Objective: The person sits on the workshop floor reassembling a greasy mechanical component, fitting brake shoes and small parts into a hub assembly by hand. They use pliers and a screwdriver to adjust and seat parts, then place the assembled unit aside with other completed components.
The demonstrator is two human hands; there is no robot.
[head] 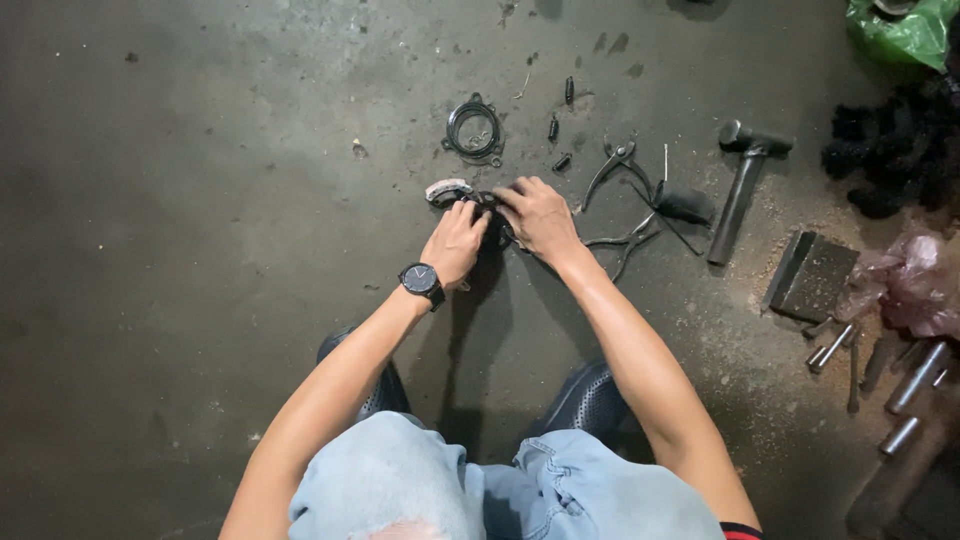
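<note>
concrete floor (200,200): both hands' fingers (470,215) grasping dark curved part (450,190).

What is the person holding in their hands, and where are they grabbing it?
Both hands, left hand and right hand, press on a dark curved metal part lying on the floor, gripping around its middle; fingers hide the exact hold.

Both hands, left hand (455,242) and right hand (538,218), grip a small curved metal part (449,190) on the concrete floor (200,200). A black ring (473,128) lies farther off; pliers (612,168) and a hammer (745,180) lie right.
</note>
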